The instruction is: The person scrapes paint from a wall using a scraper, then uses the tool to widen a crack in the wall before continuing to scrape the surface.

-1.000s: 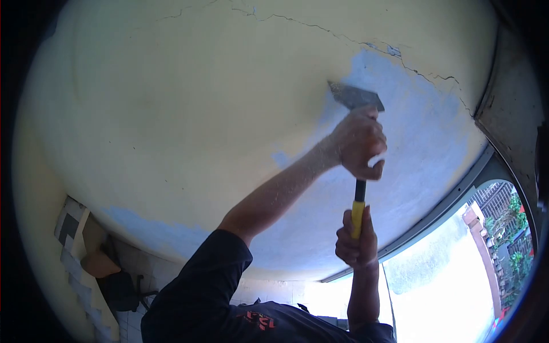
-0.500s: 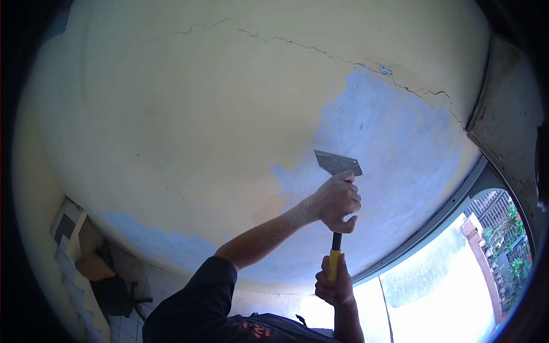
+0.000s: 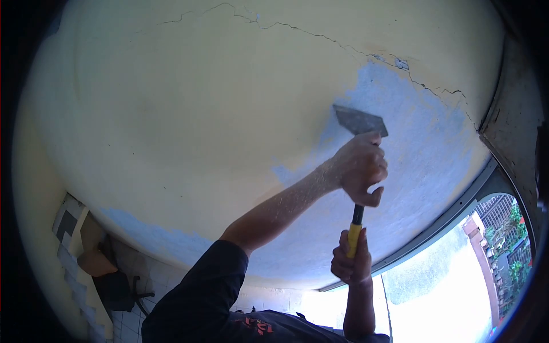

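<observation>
Now the scraper has moved back up the wall.

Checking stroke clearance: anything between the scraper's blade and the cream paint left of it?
Nothing visible in the way. The scraper has its blade at the border of the blue patch, cream paint directly beyond its left end. Left hand and right hand are below the blade, not between.

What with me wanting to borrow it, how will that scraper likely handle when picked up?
The scraper looks stiff, with a straight shaft and flat blade. It's probably blade-heavy, since the wide part sits at one end. Its yellow grip could feel slippery: pale dust speckles the forearm.
</observation>
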The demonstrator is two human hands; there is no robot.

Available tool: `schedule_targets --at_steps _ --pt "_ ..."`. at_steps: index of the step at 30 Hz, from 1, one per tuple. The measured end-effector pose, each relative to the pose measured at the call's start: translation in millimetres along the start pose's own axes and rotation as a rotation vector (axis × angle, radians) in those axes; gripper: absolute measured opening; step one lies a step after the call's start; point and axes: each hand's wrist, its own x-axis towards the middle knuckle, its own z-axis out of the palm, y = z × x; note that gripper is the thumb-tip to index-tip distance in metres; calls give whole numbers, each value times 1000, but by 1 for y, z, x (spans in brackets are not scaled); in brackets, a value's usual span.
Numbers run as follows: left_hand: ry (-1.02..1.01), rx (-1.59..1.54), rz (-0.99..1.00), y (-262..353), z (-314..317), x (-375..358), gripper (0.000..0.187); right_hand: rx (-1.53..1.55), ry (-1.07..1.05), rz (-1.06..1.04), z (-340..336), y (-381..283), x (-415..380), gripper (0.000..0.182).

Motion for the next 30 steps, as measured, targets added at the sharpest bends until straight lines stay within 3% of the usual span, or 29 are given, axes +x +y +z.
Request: schedule_targets --at_steps 8,12,15,18,20,30 --pt "-29 154 13 -20 -37 51 31 -75 -191 -105 34 -42 16 51" --pt "129 87 68 -6 -26 39 20 -35 -203 -40 29 -31 -3 50" --pt "-75 53 -13 30 -4 -3 20 47 27 76 6 13 -32 53" --pt "-78 -88 -54 42 13 -31 19 165 65 128 -4 39 -40 52" --pt "-110 -117 -101 41 16 -35 23 59 154 114 -2 36 -37 52" --pt "-27 26 -6 -6 -12 19 27 -19 39 -4 23 -14 -1 53"
